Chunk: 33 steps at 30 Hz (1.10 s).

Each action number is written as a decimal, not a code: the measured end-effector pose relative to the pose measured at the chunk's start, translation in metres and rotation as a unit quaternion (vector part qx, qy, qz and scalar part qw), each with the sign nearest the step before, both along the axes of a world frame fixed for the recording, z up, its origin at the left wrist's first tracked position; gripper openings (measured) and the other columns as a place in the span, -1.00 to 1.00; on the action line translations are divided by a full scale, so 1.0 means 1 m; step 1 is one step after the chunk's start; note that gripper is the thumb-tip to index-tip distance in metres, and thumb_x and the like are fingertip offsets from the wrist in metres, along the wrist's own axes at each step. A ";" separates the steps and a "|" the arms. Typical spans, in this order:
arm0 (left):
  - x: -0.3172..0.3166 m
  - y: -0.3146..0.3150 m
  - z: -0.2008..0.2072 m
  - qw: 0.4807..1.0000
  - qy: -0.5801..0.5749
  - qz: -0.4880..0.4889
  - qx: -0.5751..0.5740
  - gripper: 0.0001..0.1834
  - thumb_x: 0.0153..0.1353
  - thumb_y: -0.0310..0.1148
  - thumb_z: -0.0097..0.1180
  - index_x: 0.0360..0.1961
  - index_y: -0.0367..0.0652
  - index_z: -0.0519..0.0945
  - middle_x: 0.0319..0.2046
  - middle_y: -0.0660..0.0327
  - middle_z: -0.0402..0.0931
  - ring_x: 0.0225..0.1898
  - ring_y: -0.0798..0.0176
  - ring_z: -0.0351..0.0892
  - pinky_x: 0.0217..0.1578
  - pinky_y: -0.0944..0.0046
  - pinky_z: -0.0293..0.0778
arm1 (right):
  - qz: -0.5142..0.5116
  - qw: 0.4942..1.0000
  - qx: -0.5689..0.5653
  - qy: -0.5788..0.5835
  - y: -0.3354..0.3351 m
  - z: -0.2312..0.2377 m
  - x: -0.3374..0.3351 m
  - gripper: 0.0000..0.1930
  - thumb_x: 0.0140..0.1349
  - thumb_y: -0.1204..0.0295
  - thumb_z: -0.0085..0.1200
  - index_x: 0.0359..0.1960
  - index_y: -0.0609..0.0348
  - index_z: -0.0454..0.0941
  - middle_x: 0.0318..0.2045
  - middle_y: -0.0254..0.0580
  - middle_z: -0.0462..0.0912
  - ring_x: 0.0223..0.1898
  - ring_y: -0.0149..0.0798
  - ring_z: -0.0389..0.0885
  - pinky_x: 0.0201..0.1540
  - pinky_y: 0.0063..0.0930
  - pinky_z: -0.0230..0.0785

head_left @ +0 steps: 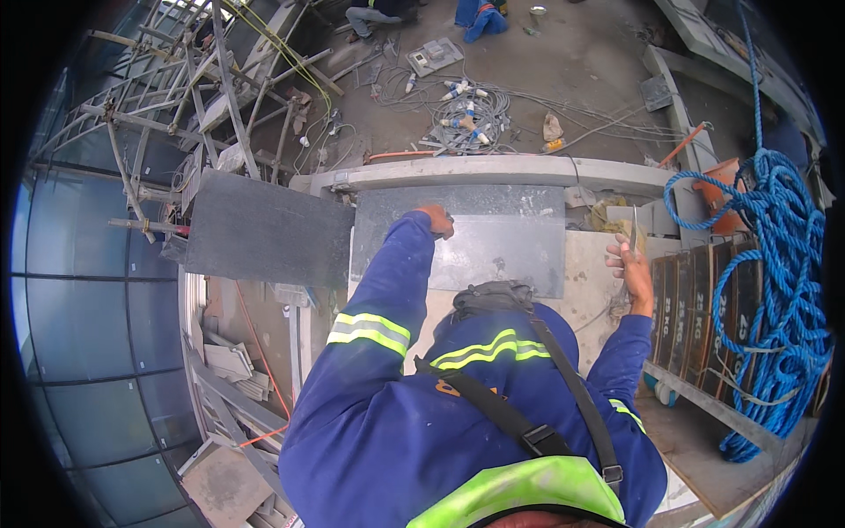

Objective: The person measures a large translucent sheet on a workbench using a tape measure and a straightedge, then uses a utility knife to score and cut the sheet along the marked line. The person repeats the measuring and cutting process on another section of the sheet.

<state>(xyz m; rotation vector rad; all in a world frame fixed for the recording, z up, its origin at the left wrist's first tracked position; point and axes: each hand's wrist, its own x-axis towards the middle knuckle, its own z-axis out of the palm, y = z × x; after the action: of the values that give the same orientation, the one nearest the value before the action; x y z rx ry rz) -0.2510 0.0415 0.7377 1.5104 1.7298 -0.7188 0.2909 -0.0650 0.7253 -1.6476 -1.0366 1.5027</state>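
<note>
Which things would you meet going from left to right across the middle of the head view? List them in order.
Blue-tinted glass panels → dark grey board → left hand → right hand → blue rope.

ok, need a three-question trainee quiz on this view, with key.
1. Which of the person's hands is over the smooth grey rectangular sheet?
2. True or false: the coiled blue rope lies left of that sheet.
3. Fill the blank: the tangled grey cables lie on the ____.

Key:
1. The left hand.
2. False; the coiled blue rope is to its right.
3. Floor.
</note>
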 end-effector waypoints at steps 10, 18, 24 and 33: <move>0.072 -0.139 0.065 0.718 -0.562 0.397 0.102 -0.46 0.22 -0.39 0.41 0.21 -0.17 0.53 -0.07 0.15 0.69 -0.11 0.30 0.71 -0.05 0.24 0.65 | 0.099 0.991 0.053 0.066 0.007 0.026 -0.089 -0.55 0.39 0.22 0.33 0.22 0.17 0.70 -0.27 -0.21 0.75 -0.47 -0.42 0.55 -0.37 -0.50 0.43; 0.074 -0.149 0.085 0.576 -0.670 0.454 0.115 -0.34 0.34 -0.49 0.30 0.36 0.06 0.26 0.00 0.04 0.61 -0.03 0.14 0.72 -0.04 0.05 0.72 | 0.326 0.934 0.086 0.123 0.029 0.110 -0.238 -0.44 0.28 0.15 0.47 0.23 0.18 0.68 -0.23 -0.18 0.74 -0.33 -0.38 0.64 -0.23 -0.41 0.53; 0.041 -0.178 0.067 0.648 -0.620 0.427 0.113 -0.17 0.43 -0.17 0.34 0.59 0.10 0.17 0.41 -0.01 0.30 0.39 -0.02 0.43 0.26 -0.10 0.57 | 0.265 0.955 0.062 0.119 0.017 0.084 -0.288 -0.44 0.17 0.15 0.56 0.03 0.29 0.63 -0.38 -0.19 0.72 -0.45 -0.37 0.65 -0.37 -0.44 0.48; -0.025 -0.161 0.063 0.849 -0.372 0.052 0.373 0.11 0.06 0.11 0.60 0.56 0.00 0.33 0.46 -0.12 0.23 0.48 -0.28 0.33 0.44 -0.10 0.36 | 0.143 0.980 0.054 0.129 0.003 0.058 -0.371 -0.50 0.22 0.19 0.54 -0.06 0.31 0.56 -0.41 -0.17 0.69 -0.52 -0.41 0.62 -0.48 -0.48 0.46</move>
<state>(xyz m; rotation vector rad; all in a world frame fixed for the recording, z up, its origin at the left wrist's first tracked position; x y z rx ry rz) -0.2757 -0.1195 0.8011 1.8135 1.4759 0.6474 -0.0798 -0.0616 0.7830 -1.2262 -1.2219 1.7574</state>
